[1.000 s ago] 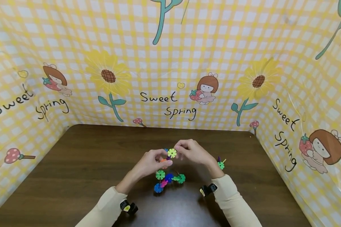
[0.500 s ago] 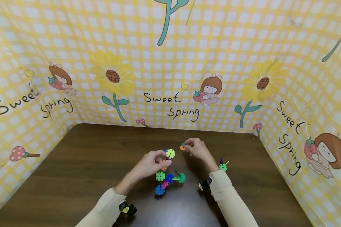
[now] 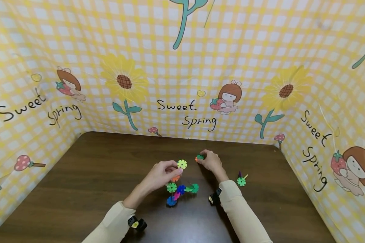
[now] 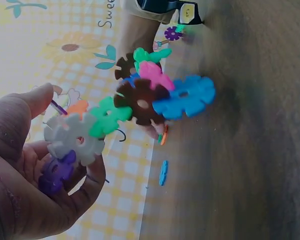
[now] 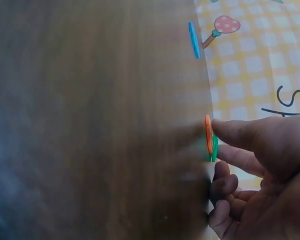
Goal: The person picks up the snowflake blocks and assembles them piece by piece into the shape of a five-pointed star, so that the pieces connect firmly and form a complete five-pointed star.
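My left hand (image 3: pixel 162 175) grips a joined chain of notched plastic discs between thumb and fingers. A yellow disc (image 3: pixel 182 164) tops it in the head view; green, blue and pink ones hang below. In the left wrist view a whitish disc (image 4: pixel 72 145) and a purple disc (image 4: pixel 52 180) sit inside the fingers, with a brown disc (image 4: pixel 141 102) and a blue disc (image 4: pixel 190 97) farther along. My right hand (image 3: pixel 212 162) has thumb and forefinger pinched at a green disc (image 5: pixel 215 149), which overlaps an orange disc (image 5: pixel 208 131) on the tabletop.
A loose blue disc (image 5: pixel 194 40) lies on the wooden table (image 3: pixel 109 152), hidden in the head view. Farther right is a small cluster with a green disc (image 3: pixel 241 181) and purple and yellow pieces. A checked cloth (image 3: pixel 176 84) walls the back and sides.
My right hand has left the chain and reached away to the green and orange discs. The green disc now covers more of the orange one. My left hand keeps its grip on the chain.
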`<state>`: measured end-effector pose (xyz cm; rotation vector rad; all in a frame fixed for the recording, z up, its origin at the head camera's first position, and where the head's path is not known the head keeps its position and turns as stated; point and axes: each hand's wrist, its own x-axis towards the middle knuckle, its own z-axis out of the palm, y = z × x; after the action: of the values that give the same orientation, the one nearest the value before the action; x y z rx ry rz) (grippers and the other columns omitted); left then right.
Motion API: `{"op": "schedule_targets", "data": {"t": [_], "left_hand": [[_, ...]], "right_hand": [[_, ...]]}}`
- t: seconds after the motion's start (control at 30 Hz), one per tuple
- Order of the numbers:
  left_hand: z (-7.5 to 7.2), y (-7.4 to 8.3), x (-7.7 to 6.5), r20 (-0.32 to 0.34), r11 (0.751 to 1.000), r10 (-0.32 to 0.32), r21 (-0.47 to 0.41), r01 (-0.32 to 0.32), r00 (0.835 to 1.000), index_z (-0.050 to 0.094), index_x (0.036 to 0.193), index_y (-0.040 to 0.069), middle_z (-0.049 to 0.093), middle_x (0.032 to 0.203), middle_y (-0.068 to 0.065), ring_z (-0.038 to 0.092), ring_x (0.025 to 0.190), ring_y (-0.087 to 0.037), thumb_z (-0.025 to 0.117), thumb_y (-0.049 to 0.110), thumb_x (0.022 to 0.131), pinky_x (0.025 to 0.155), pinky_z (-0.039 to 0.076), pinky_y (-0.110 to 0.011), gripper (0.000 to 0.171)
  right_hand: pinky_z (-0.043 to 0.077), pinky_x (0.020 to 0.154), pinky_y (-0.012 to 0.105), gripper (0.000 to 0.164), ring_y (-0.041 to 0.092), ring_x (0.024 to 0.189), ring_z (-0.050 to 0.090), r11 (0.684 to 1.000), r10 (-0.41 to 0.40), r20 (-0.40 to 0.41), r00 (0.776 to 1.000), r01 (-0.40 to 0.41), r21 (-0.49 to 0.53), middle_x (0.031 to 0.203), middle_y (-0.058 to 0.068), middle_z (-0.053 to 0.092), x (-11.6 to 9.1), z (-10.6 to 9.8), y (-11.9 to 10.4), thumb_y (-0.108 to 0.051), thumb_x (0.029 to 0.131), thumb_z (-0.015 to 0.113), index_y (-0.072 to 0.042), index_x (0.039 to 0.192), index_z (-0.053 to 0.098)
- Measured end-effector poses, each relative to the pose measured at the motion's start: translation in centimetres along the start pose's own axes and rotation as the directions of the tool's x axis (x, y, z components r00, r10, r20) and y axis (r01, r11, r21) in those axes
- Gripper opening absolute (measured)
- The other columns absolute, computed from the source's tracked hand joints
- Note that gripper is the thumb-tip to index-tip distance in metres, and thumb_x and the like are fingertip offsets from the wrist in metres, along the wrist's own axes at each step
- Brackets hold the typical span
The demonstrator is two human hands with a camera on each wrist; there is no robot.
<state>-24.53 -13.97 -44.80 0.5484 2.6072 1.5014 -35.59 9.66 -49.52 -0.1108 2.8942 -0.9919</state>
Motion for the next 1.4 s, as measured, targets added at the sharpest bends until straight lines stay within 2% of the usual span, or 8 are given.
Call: {"op": "schedule_targets", "data": {"t": [0.17,0.43,0.6,0.73,0.97,1.2,1.3,1.4], "left_hand": [[0.0,0.0,0.1,-0.009,1.000,0.003,0.003,-0.003,1.000,0.069,0.108,0.007,0.074,0.096,-0.003,0.067,0.084,-0.012,0.066,0.034,0.098,0.076,0.054,-0.032,0.029],[-0.1,0.0,0.1,0.054,0.996,0.021,-0.082,-0.016,0.998,0.061,0.121,0.007,0.074,0.101,-0.013,0.068,0.086,-0.017,0.063,0.029,0.100,0.070,0.053,-0.034,0.030],[0.1,0.2,0.2,0.051,0.998,0.012,-0.057,-0.009,0.999,0.062,0.110,0.010,0.074,0.094,-0.005,0.064,0.078,-0.014,0.063,0.026,0.101,0.066,0.049,-0.030,0.018],[0.2,0.4,0.3,0.039,0.999,0.022,-0.046,-0.020,0.999,0.062,0.105,0.010,0.074,0.092,-0.003,0.061,0.074,-0.015,0.062,0.024,0.101,0.066,0.047,-0.030,0.014],[0.3,0.5,0.6,0.015,0.995,0.032,-0.100,-0.030,0.999,0.065,0.105,0.009,0.075,0.097,-0.007,0.070,0.077,-0.017,0.056,0.029,0.104,0.066,0.049,-0.029,0.021],[0.4,0.6,0.7,-0.021,0.992,0.013,-0.127,-0.016,1.000,0.063,0.107,0.011,0.075,0.098,-0.011,0.057,0.065,-0.018,0.058,0.030,0.103,0.060,0.045,-0.028,0.020],[0.5,0.7,0.7,-0.030,0.989,0.006,-0.149,-0.011,1.000,0.062,0.108,0.012,0.075,0.098,-0.013,0.048,0.057,-0.016,0.057,0.029,0.104,0.053,0.040,-0.026,0.018],[0.5,0.7,0.8,-0.039,0.985,0.003,-0.175,-0.010,0.999,0.062,0.108,0.011,0.075,0.098,-0.013,0.047,0.055,-0.015,0.056,0.026,0.104,0.049,0.038,-0.024,0.017]], "right_hand": [[0.049,0.074,0.042,0.035,0.025,0.084,0.059,1.000,0.018,0.011,1.000,-0.018,0.005,0.098,0.008,0.065,-0.4,-0.1,0.1,-0.031,0.089,0.078,-0.008,0.111,0.064],[0.046,0.067,0.034,0.031,0.022,0.075,0.054,0.994,0.011,0.061,0.998,-0.018,0.106,0.086,0.008,0.058,-1.5,-0.4,0.2,-0.020,0.086,0.081,-0.007,0.099,0.056],[0.049,0.064,0.031,0.019,0.018,0.069,0.062,0.981,-0.034,0.084,0.996,0.017,0.195,0.084,0.005,0.063,-2.5,-0.9,0.0,-0.015,0.091,0.076,-0.005,0.100,0.063],[0.053,0.065,0.031,0.014,0.020,0.068,0.068,0.961,-0.097,0.093,0.991,0.069,0.266,0.081,0.005,0.068,-3.4,-1.7,-0.6,-0.014,0.093,0.073,-0.003,0.100,0.068],[0.059,0.068,0.043,0.015,0.035,0.071,0.071,0.902,-0.208,0.078,0.975,0.161,0.400,0.079,0.010,0.070,-5.8,-3.3,-2.3,-0.013,0.094,0.071,0.000,0.099,0.066],[0.058,0.061,0.038,0.016,0.020,0.059,0.067,0.863,-0.303,0.117,0.946,0.220,0.454,0.082,0.026,0.069,-7.6,-4.1,-3.5,-0.017,0.096,0.069,-0.002,0.096,0.065],[0.059,0.063,0.041,0.014,0.021,0.060,0.068,0.843,-0.340,0.114,0.933,0.249,0.478,0.084,0.026,0.069,-8.1,-4.1,-3.6,-0.016,0.097,0.067,-0.002,0.097,0.065],[0.059,0.065,0.041,0.011,0.022,0.064,0.069,0.828,-0.375,0.111,0.920,0.279,0.485,0.083,0.020,0.071,-8.6,-4.0,-3.7,-0.014,0.098,0.066,-0.003,0.098,0.067]]}}
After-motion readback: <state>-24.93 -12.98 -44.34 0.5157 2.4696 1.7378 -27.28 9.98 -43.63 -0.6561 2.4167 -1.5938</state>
